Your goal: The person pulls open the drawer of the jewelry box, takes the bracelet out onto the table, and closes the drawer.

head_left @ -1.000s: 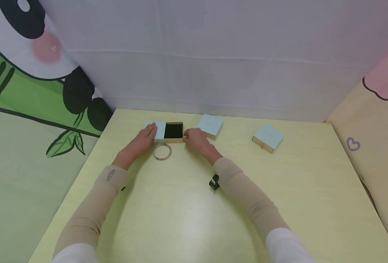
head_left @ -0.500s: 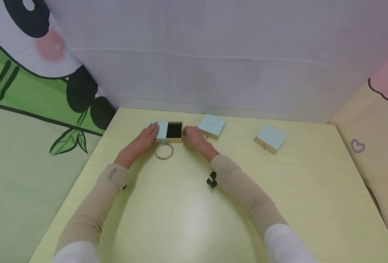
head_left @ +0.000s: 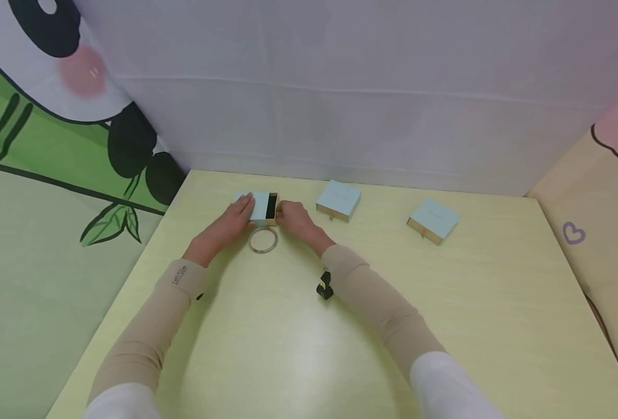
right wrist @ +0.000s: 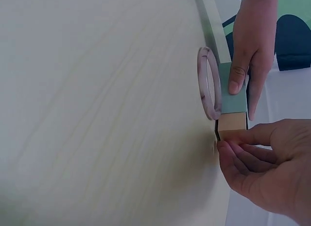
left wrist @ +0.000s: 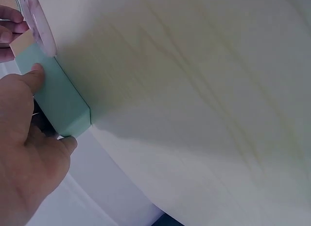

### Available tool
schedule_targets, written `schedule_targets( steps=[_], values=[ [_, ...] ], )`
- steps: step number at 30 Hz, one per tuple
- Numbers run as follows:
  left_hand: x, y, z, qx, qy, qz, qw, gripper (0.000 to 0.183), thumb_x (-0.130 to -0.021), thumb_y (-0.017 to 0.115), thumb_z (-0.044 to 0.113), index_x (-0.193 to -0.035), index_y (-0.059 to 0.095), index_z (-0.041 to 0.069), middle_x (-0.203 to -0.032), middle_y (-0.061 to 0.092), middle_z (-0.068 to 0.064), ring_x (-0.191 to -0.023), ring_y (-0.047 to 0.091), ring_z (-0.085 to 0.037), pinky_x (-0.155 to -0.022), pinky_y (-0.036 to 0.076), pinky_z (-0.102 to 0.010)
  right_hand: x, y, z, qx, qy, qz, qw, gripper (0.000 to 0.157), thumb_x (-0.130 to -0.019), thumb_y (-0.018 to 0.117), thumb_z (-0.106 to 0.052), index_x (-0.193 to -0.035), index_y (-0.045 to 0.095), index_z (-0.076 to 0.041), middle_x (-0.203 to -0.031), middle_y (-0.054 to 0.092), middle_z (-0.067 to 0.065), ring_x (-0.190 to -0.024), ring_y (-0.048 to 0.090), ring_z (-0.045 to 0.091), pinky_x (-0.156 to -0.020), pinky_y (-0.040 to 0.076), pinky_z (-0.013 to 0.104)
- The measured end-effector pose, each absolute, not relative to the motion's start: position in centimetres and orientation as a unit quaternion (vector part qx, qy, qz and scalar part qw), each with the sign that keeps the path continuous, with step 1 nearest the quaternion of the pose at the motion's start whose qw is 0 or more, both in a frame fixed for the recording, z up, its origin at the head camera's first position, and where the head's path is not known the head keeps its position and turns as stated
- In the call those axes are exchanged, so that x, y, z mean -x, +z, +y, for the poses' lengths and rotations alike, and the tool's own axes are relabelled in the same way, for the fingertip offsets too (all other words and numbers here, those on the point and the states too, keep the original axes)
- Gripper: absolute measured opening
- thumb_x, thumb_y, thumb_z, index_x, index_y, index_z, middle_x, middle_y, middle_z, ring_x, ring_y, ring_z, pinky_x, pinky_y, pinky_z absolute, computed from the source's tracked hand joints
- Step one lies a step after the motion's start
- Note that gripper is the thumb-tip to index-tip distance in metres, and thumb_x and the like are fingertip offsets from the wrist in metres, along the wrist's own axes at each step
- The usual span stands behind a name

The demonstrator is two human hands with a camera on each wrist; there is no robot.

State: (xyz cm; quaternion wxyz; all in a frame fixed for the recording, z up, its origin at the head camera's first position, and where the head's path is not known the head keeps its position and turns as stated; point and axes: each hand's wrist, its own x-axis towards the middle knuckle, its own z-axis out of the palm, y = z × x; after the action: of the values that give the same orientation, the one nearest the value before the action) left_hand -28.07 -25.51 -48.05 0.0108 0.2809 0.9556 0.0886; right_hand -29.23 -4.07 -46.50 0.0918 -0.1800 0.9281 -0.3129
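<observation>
A light blue drawer box [head_left: 260, 205] lies at the back left of the table, with a narrow strip of its black-lined drawer [right wrist: 232, 121] showing at the right end. My left hand [head_left: 228, 222] holds the sleeve, palm over the top and thumb on the front side in the left wrist view. At the drawer's end is my right hand [head_left: 297, 220], its thumb and curled fingers pinching the drawer edge. A pinkish marbled bangle [right wrist: 201, 75] is just in front of the box; it lies on the table in the head view.
Two more light blue boxes, both shut, sit to the right: one box [head_left: 338, 201] near the back edge, another box [head_left: 433, 220] farther right. A pale cloth wall [head_left: 340, 128] rises behind the table [head_left: 288, 326].
My right hand has moved left and the drawer has slid into the sleeve, leaving a much narrower black strip. My left hand stays on the sleeve; the bangle has not moved on the table.
</observation>
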Motion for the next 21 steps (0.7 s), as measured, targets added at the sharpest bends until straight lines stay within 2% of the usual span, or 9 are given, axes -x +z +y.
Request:
schedule_targets(
  steps=[5,10,14,21],
  values=[
    [28.2,-48.2,-25.6,-0.277,0.096,0.956,0.021,0.062,-0.101,0.046,0.019,-0.147,0.015,-0.008,-0.154,0.011,-0.026,-0.142,0.012,-0.041,-0.113,0.017,-0.055,29.4,-46.6,-4.4,0.168,-0.311,0.931,0.086,0.025,-0.093,0.058,-0.010,-0.115,0.062,-0.001,-0.109,0.068,0.009,-0.098,0.063,0.018,-0.080,0.053,0.028],
    [27.9,-48.2,-25.8,-0.285,0.113,0.951,0.024,0.061,-0.102,0.042,0.021,-0.148,0.013,-0.008,-0.154,0.010,-0.026,-0.142,0.009,-0.041,-0.112,0.015,-0.056,29.4,-46.7,-4.7,0.159,-0.324,0.929,0.082,0.025,-0.092,0.059,-0.010,-0.115,0.064,-0.001,-0.108,0.068,0.009,-0.093,0.062,0.017,-0.079,0.052,0.026],
    [27.9,-48.0,-25.6,-0.292,0.119,0.949,0.016,0.062,-0.101,0.045,0.019,-0.147,0.015,-0.009,-0.154,0.012,-0.027,-0.142,0.011,-0.042,-0.112,0.017,-0.057,29.4,-46.8,-4.7,0.147,-0.336,0.927,0.077,0.023,-0.092,0.060,-0.012,-0.112,0.066,-0.003,-0.106,0.069,0.007,-0.091,0.061,0.016,-0.079,0.051,0.026],
    [28.1,-48.1,-25.7,-0.284,0.089,0.955,0.013,0.062,-0.100,0.048,0.016,-0.146,0.017,-0.011,-0.152,0.014,-0.029,-0.140,0.015,-0.044,-0.110,0.019,-0.058,29.3,-46.8,-5.4,0.162,-0.354,0.919,0.069,0.023,-0.092,0.061,-0.012,-0.112,0.068,-0.003,-0.106,0.070,0.007,-0.097,0.064,0.017,-0.081,0.052,0.025]
  ],
)
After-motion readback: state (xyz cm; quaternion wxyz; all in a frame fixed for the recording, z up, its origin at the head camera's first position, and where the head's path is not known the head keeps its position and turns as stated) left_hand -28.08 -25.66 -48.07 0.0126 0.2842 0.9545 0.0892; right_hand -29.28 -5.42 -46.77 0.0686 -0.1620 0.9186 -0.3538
